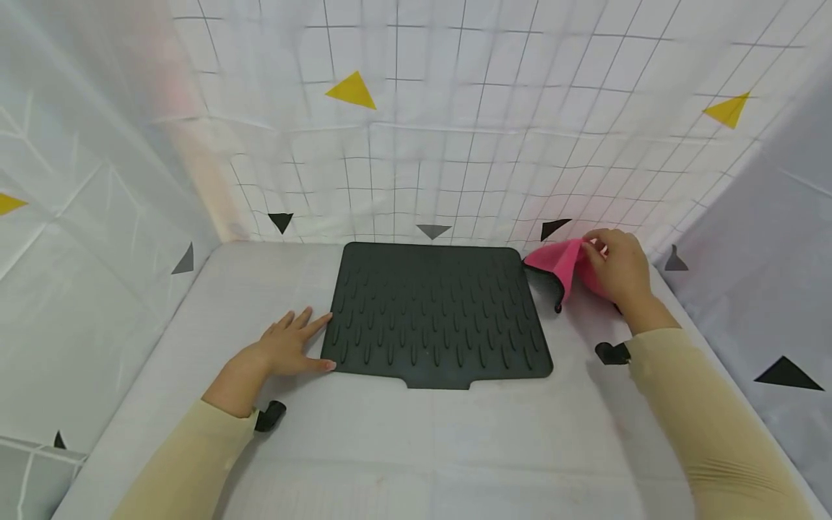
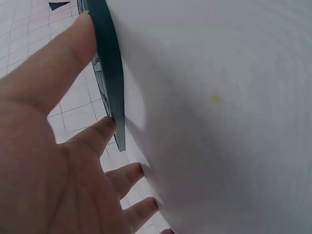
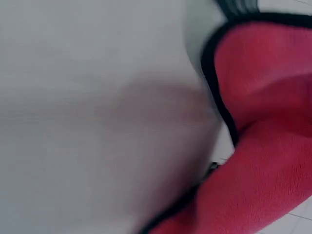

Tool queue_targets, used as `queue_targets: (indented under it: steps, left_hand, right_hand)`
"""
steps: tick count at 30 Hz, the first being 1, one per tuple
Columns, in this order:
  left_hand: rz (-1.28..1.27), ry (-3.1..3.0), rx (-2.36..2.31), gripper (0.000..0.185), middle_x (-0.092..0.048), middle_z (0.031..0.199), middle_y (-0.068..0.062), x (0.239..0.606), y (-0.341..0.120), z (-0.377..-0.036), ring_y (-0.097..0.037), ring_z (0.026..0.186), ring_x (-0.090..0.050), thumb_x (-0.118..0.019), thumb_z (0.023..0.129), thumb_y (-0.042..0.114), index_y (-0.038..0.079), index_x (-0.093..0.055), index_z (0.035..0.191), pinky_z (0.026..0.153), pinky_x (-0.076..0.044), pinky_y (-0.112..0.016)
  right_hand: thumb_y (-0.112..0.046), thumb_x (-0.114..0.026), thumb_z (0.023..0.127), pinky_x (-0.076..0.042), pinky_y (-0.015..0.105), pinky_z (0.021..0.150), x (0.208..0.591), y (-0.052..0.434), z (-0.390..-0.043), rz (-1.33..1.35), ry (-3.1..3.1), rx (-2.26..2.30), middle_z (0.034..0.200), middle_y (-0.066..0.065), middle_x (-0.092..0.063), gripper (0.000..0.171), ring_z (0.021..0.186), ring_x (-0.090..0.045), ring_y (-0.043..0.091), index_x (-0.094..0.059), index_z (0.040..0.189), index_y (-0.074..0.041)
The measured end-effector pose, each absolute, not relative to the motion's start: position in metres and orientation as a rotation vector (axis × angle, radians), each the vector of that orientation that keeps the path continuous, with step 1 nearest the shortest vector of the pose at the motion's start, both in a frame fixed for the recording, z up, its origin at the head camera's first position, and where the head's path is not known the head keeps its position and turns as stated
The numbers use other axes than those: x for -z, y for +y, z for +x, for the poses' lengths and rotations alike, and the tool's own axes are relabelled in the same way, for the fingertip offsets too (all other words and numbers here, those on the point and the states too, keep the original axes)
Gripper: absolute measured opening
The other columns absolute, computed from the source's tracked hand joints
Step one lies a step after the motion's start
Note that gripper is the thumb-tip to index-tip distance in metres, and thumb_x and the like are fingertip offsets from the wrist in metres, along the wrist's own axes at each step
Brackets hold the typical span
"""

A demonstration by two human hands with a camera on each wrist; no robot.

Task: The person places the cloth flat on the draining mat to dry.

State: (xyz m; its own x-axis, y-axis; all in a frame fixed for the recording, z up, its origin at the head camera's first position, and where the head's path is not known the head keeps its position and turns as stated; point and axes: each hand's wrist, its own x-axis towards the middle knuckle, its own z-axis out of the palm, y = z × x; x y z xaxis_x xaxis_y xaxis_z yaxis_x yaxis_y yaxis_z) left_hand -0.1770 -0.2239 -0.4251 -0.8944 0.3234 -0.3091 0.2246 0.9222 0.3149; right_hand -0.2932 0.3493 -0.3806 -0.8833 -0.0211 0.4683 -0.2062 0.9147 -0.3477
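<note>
A dark ribbed rubber mat (image 1: 437,315) lies flat in the middle of the white table. My left hand (image 1: 290,348) rests flat on the table with straight fingers, its thumb and forefinger touching the mat's left edge (image 2: 111,73). My right hand (image 1: 619,265) pinches a pink cloth with black trim (image 1: 559,261) just off the mat's far right corner and lifts it a little. In the right wrist view the pink cloth (image 3: 265,126) fills the right side; the hand itself is not seen there.
White gridded sheets with yellow and black triangles wall in the table on the left, back and right. The white tabletop (image 1: 422,440) stretches bare in front of the mat. Black wrist-camera mounts (image 1: 269,417) sit at both sleeves.
</note>
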Motion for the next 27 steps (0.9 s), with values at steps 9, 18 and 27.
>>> queue_targets:
  steps: [9, 18, 27]
  left_hand:
    - [0.420, 2.729, -0.393, 0.098, -0.015, 0.162, -0.030, 0.428, -0.225, -0.178, -0.059, 0.144, -0.011, -0.068, 0.086, 0.062, 0.013, -0.026, 0.159, 0.111, -0.015, -0.073]
    - [0.433, 2.733, -0.405, 0.098, -0.016, 0.161, -0.030, 0.431, -0.226, -0.179, -0.059, 0.144, -0.011, -0.068, 0.086, 0.063, 0.014, -0.027, 0.159, 0.110, -0.015, -0.074]
    - [0.422, 2.731, -0.411, 0.098, -0.016, 0.161, -0.030, 0.430, -0.226, -0.177, -0.059, 0.144, -0.011, -0.069, 0.085, 0.062, 0.014, -0.027, 0.159, 0.111, -0.015, -0.073]
  right_hand:
    - [-0.016, -0.063, 0.100, -0.039, 0.047, 0.074, 0.348, 0.335, -0.286, 0.200, -2.539, -0.545, 0.090, 0.017, -0.062, 0.022, 0.090, -0.052, 0.036, -0.072, 0.115, -0.003]
    - [-0.017, -0.064, 0.098, -0.039, 0.045, 0.076, 0.319, 0.316, -0.277, 0.261, -2.432, -0.570, 0.087, 0.019, -0.062, 0.023, 0.089, -0.054, 0.037, -0.073, 0.112, -0.001]
    - [-0.020, -0.065, 0.098, -0.040, 0.043, 0.076, 0.293, 0.276, -0.270, 0.291, -2.378, -0.600, 0.092, 0.019, -0.065, 0.025, 0.091, -0.055, 0.035, -0.074, 0.114, -0.004]
